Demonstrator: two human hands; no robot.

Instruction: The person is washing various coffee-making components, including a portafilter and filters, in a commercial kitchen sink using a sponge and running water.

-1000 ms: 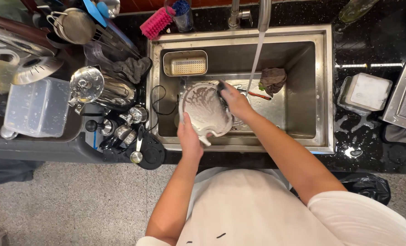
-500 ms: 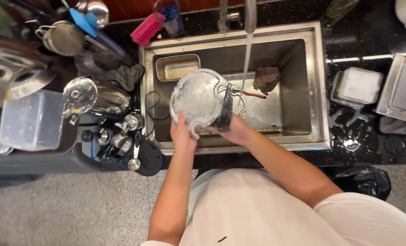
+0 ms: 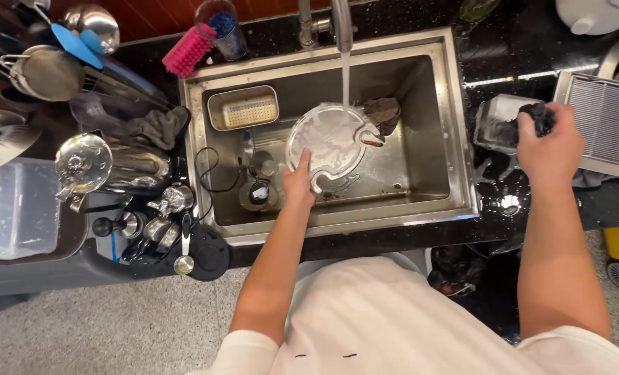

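Note:
My left hand (image 3: 298, 182) holds a round clear lid (image 3: 327, 142), soapy and tilted, over the steel sink (image 3: 455, 173). Water runs from the tap (image 3: 340, 21) straight onto the lid. My right hand (image 3: 550, 142) is out over the black counter to the right of the sink, closed on a dark scrubbing sponge (image 3: 537, 117). It hovers at a clear plastic container (image 3: 496, 123) that stands on the wet counter.
A dark cloth (image 3: 382, 112) and a small metal tray (image 3: 243, 107) lie in the sink, with a drain strainer (image 3: 257, 193) at its left. Pots, lids and small metal parts crowd the left counter, a pink brush (image 3: 190, 50) behind. A grey grille (image 3: 612, 121) is at the right.
My right hand left the lid and moved right out of the sink with the dark sponge, to the counter. My left hand shifted the lid under the running water.

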